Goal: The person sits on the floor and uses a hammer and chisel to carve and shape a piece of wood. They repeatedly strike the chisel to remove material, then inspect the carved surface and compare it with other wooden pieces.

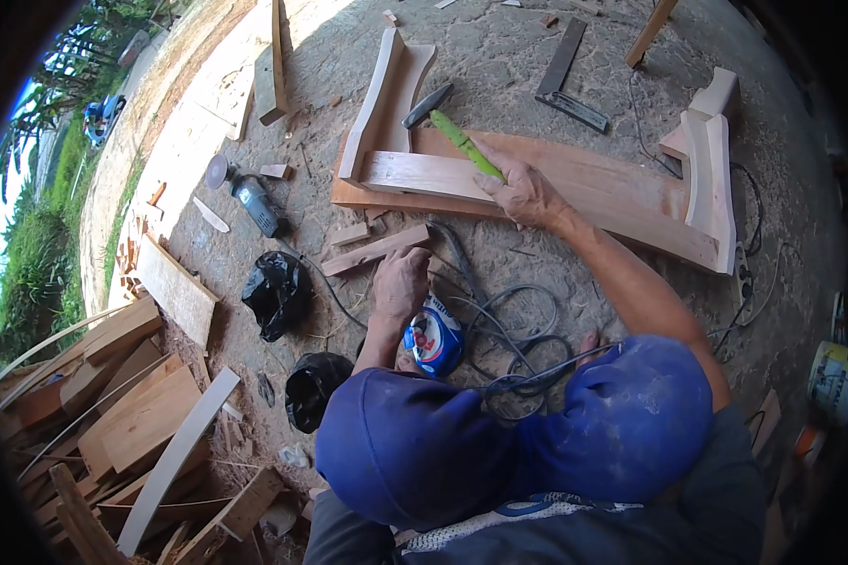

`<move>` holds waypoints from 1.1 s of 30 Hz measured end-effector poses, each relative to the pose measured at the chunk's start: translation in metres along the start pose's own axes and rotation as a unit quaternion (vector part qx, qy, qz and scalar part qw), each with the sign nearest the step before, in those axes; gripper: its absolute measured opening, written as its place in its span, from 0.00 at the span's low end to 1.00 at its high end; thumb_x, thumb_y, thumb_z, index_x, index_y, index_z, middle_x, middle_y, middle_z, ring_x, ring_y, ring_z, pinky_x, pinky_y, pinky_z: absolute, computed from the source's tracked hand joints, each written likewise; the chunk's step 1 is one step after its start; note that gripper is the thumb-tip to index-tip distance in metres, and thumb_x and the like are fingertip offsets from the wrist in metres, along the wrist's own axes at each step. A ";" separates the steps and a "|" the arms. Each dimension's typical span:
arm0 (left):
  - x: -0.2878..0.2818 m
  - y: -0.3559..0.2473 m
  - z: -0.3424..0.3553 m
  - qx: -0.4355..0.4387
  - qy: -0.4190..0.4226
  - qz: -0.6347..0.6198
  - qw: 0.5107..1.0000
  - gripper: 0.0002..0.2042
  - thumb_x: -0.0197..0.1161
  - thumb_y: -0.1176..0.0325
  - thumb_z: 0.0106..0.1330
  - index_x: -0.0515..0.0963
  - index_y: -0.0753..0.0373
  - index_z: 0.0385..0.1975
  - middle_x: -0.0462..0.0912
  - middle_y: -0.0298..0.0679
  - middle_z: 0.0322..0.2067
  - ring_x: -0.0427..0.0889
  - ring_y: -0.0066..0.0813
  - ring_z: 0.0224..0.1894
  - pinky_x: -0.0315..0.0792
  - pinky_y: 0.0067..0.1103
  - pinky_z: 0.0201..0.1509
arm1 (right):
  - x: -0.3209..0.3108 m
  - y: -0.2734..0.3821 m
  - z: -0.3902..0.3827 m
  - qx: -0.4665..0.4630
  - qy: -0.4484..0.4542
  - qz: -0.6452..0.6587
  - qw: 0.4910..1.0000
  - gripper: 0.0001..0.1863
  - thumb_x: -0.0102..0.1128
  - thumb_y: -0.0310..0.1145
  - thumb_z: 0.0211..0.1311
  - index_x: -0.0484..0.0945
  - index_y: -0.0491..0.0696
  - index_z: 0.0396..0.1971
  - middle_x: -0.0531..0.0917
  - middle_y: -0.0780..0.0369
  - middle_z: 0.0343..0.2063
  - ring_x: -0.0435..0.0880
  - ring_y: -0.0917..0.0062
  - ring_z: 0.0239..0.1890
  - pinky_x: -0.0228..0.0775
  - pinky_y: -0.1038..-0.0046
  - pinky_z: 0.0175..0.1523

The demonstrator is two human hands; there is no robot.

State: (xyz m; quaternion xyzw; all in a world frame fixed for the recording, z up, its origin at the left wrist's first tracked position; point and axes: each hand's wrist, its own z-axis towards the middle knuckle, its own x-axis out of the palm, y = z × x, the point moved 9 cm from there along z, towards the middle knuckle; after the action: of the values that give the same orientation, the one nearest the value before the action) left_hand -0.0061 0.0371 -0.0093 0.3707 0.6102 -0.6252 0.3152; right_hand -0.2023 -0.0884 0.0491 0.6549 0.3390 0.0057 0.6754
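Note:
My right hand [530,196] is closed round the green handle of a hammer [462,146]. The hammer's dark metal head is up over a wooden frame [499,182], between its left curved end piece and the hand. This frame of pale rails and curved ends lies on the ground across a reddish board [575,162]. Nearer to me, my left hand [401,282] is closed, knuckles up, against the near edge of a short wooden block [363,256]. Its fingertips are hidden, so what they hold cannot be made out.
An angle grinder [252,202] and black plastic bags [277,294] lie to the left. Grey cable [528,353] coils by a blue-and-white packet [435,337]. Scrap wood [146,414] is heaped at lower left. A carpenter's square [562,75] rests beyond the frame; a bucket [831,381] stands far right.

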 end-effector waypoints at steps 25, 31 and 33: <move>0.045 -0.008 0.019 0.251 0.209 0.171 0.930 0.12 0.59 0.69 0.61 0.74 0.60 0.44 0.77 0.45 0.42 0.81 0.48 0.46 0.77 0.39 0.46 | 0.006 0.005 -0.003 0.047 0.038 0.076 0.995 0.35 0.52 0.39 0.73 0.54 0.54 0.76 0.79 0.63 0.27 0.72 0.84 0.14 0.72 0.78 0.18; 0.025 0.014 0.020 0.200 0.189 0.197 0.941 0.10 0.55 0.72 0.64 0.69 0.62 0.44 0.75 0.46 0.39 0.79 0.48 0.48 0.74 0.38 0.49 | 0.007 -0.003 -0.002 0.053 0.027 0.073 0.996 0.35 0.53 0.43 0.73 0.55 0.56 0.76 0.82 0.59 0.27 0.75 0.80 0.14 0.73 0.75 0.19; 0.002 0.022 0.015 0.194 0.134 0.145 0.961 0.12 0.54 0.73 0.64 0.68 0.62 0.46 0.75 0.47 0.39 0.78 0.49 0.47 0.73 0.39 0.49 | 0.005 -0.003 -0.002 0.041 0.016 0.073 0.996 0.35 0.54 0.45 0.73 0.55 0.57 0.76 0.84 0.56 0.27 0.77 0.77 0.14 0.74 0.73 0.19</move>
State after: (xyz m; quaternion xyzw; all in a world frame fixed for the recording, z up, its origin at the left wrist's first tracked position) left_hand 0.0102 0.0208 -0.0230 0.5898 0.4533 -0.6237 0.2400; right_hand -0.2000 -0.0848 0.0444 0.7046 0.3011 0.0511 0.6405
